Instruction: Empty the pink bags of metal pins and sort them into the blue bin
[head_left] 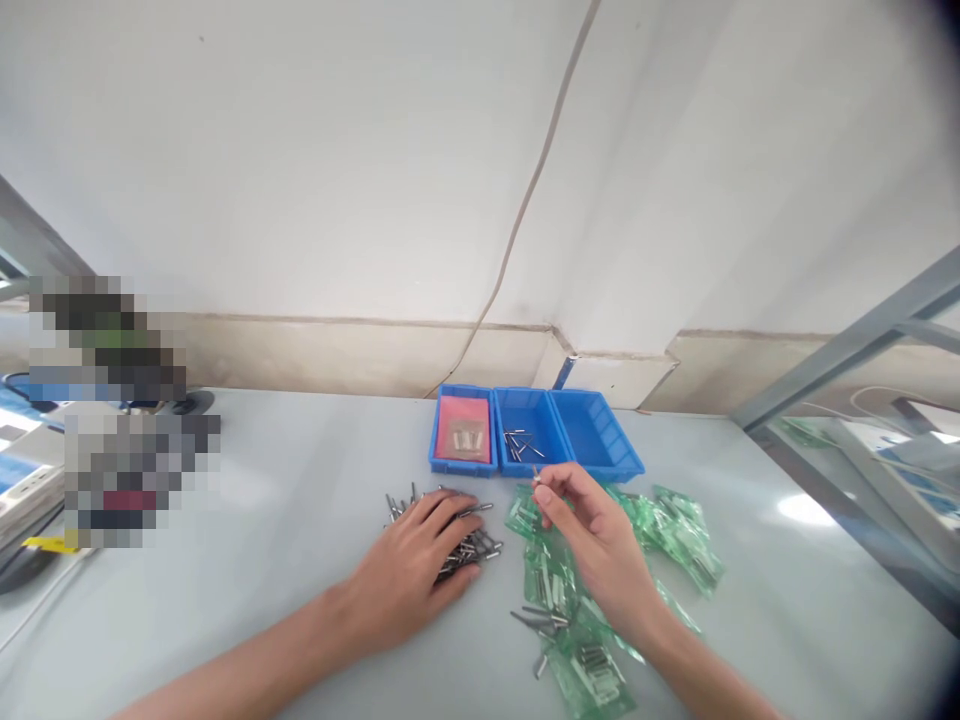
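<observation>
My left hand (420, 565) lies palm down, fingers spread, on a heap of small metal pins (469, 535) on the grey table. My right hand (592, 535) is raised slightly over several green plastic bags (675, 530) holding pins, and its thumb and forefinger pinch one small metal pin (535, 472) close to the front edge of the middle blue bin (525, 430). That bin holds several loose pins (517, 443).
Three blue bins stand in a row by the wall: the left one (463, 430) holds a pink sheet with small parts, the right one (600, 430) looks empty. A grey metal frame (847, 350) rises at right. Blurred items sit at far left.
</observation>
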